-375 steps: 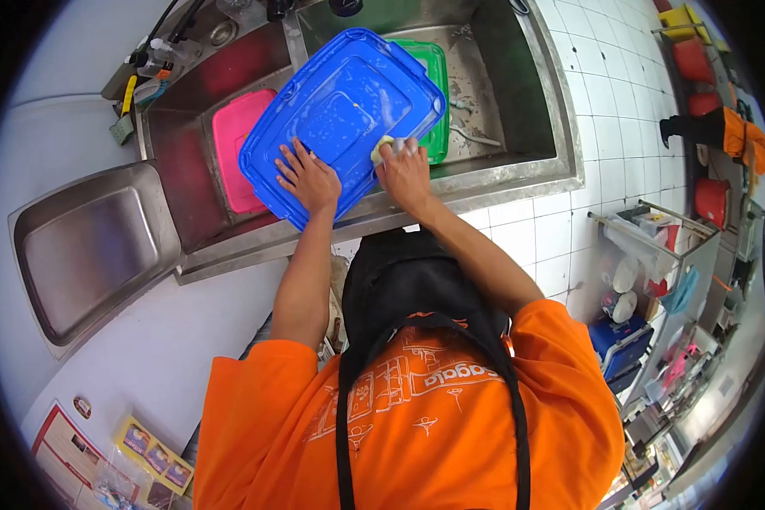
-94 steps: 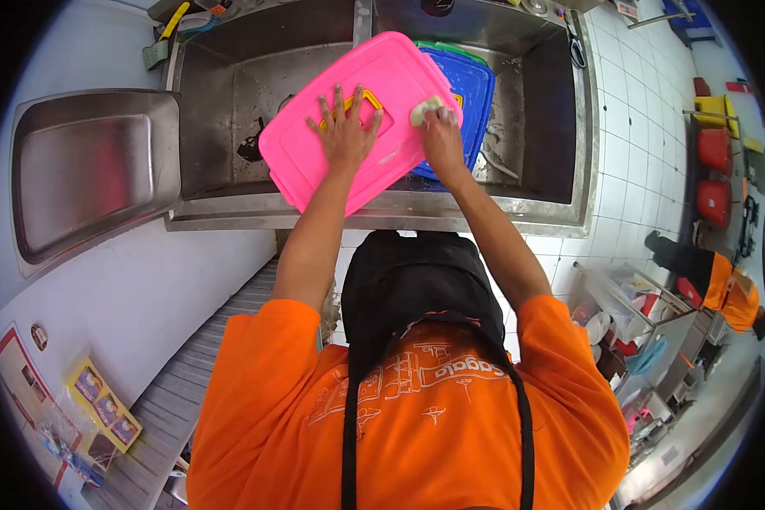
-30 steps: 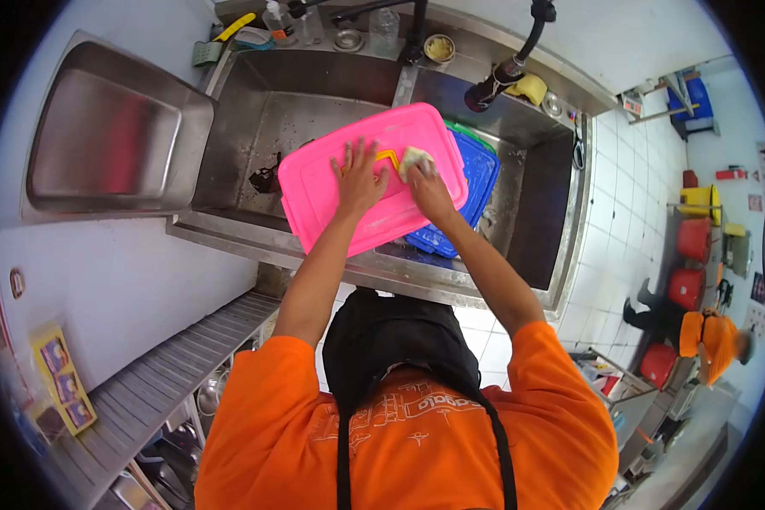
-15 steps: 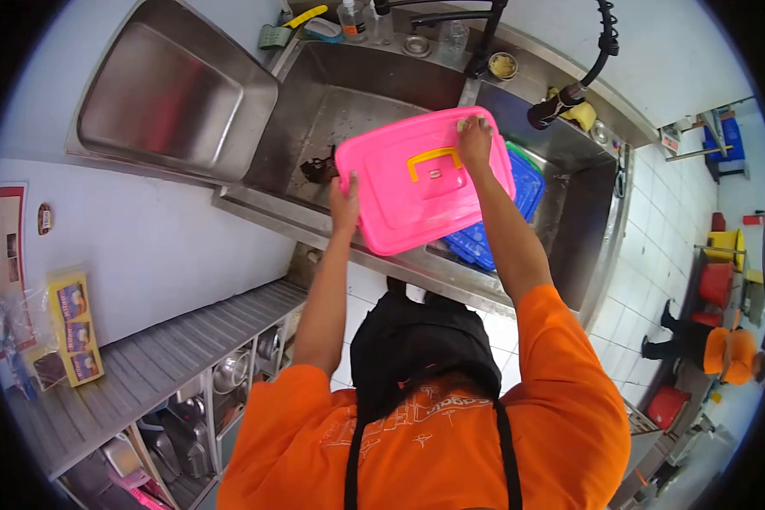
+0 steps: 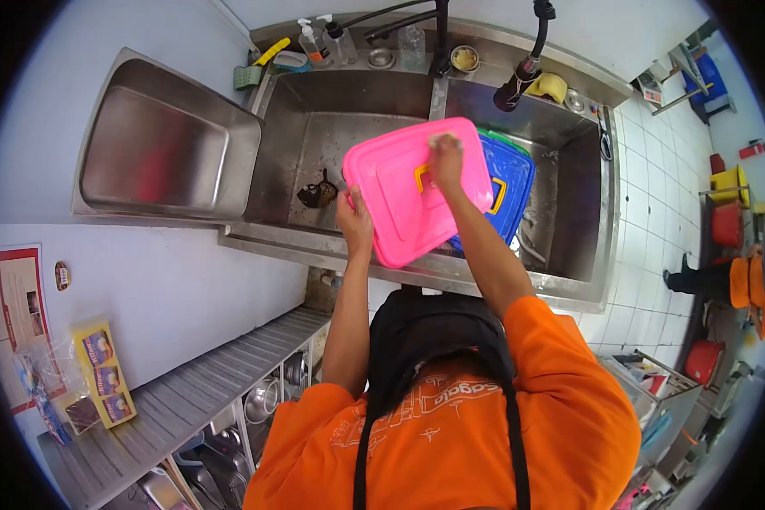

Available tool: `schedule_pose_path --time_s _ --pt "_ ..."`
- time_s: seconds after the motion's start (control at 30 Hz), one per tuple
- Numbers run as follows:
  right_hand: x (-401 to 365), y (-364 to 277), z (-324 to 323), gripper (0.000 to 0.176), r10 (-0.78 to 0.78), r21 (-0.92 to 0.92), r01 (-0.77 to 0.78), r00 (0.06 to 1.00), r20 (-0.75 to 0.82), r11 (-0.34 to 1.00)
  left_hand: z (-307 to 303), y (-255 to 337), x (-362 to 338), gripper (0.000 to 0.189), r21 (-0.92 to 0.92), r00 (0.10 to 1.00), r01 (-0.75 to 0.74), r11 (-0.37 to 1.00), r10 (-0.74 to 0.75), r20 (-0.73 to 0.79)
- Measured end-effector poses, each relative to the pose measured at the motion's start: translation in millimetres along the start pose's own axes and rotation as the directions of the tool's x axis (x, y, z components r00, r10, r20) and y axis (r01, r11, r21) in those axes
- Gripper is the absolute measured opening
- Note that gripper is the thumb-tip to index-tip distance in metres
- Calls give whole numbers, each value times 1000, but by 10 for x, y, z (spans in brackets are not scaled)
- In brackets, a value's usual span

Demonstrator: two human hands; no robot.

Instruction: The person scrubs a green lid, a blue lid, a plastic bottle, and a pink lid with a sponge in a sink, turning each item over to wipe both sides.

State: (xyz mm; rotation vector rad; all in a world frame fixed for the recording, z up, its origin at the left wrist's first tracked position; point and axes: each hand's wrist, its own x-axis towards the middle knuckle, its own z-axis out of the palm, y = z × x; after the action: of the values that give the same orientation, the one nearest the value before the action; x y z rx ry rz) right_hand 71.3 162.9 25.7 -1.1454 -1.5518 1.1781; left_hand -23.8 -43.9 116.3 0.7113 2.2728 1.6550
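Observation:
My left hand point(image 5: 356, 223) grips the left edge of a pink plastic lid point(image 5: 399, 208), which lies tilted over the sink divider. My right hand point(image 5: 447, 161) is closed and pressed on the lid's upper middle, beside its yellow handle point(image 5: 421, 177). Something small and pale shows at those fingers, mostly hidden by them. Under the pink lid's right side, a blue lid point(image 5: 510, 183) with a yellow handle is partly covered. A green edge point(image 5: 503, 138) shows behind the blue lid.
A dark mesh scrubber point(image 5: 317, 194) lies in the left basin point(image 5: 348, 93). A black spray faucet point(image 5: 516, 89) hangs over the right basin. Bottles point(image 5: 316, 44) and a yellow sponge point(image 5: 548, 86) sit on the back ledge. A co-worker point(image 5: 731, 282) stands far right.
My right hand has moved from the lid's upper right corner toward its middle, near the handle. The pink lid has turned slightly, uncovering more of the blue lid. The camera view has shifted.

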Motion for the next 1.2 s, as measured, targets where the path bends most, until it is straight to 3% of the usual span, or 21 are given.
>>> schedule_pose_path --time_s 0.03,0.07,0.1,0.13,0.17,0.2,0.3,0.33,0.37,0.43,0.47,0.53,0.6,0.7,0.77,0.8,0.87,0.97,1.03,1.13,1.2 --pt "35 -19 8 10 -8 8 9 1000 -6 1000 7 27 26 42 5 999 14 1000 -14 30" --pt "-37 -9 16 11 -214 -321 192 976 -36 928 9 44 49 42 15 999 4 1000 -4 41" --pt "-121 40 -2 12 -401 -620 316 916 2 718 42 33 76 41 15 997 -54 998 53 59" --pt "-326 -151 108 14 -339 -490 293 941 -5 821 99 22 89 41 8 992 -108 994 107 73" --pt "-526 -405 165 17 -443 -416 400 896 -8 817 111 0 83 41 14 991 -107 994 106 88" --pt "-735 -665 155 18 -448 -337 451 889 93 826 111 -24 80 40 12 989 -92 996 90 117" --pt "-772 -690 57 14 -449 -203 486 870 204 850 84 -123 24 38 -7 987 -66 998 66 148" --pt "-569 -470 98 12 -397 -334 404 913 94 852 100 -131 25 38 -41 990 -51 998 55 127" --pt "-377 -452 57 12 -398 -331 405 913 91 853 131 -50 21 38 -39 990 -54 998 59 126" --pt "-225 -509 -4 14 -142 -379 98 986 -89 920 164 113 -20 39 69 980 -173 982 166 107" --pt "-328 -557 109 16 -133 -472 81 988 -76 878 132 126 -11 39 79 980 -175 981 165 115" --pt "-748 -896 133 17 -284 -308 260 958 -35 915 232 92 73 40 106 967 -240 965 229 111" --pt "-1168 -949 69 19 -327 -205 346 937 121 916 193 -50 52 40 112 978 -188 976 176 108" --pt "-1619 -902 -217 18 -362 -114 389 911 199 914 105 -84 50 41 101 993 -77 992 66 102" --pt "-1734 -810 -322 16 -298 -66 329 910 289 942 97 -91 6 40 82 995 -12 997 4 99" --pt "-1598 -795 -287 16 -303 -67 335 909 287 940 142 -100 6 40 19 995 -49 999 47 93" --pt "-1246 -774 -67 17 -328 -240 391 907 262 889 109 -112 -64 39 -25 993 -77 997 78 85" --pt "-847 -1097 102 20 -379 -211 411 908 178 887 103 64 -18 40 7 984 -112 994 110 138" --pt "-838 -1163 161 22 -405 -199 437 896 180 877 65 164 4 40 141 985 -108 984 86 151" --pt "-1356 -917 4 24 -504 -283 594 798 331 753 91 84 49 41 143 988 -124 982 109 109" --pt "-1634 -846 -254 24 -440 -251 550 812 383 797 110 35 25 41 84 990 -82 993 71 125"
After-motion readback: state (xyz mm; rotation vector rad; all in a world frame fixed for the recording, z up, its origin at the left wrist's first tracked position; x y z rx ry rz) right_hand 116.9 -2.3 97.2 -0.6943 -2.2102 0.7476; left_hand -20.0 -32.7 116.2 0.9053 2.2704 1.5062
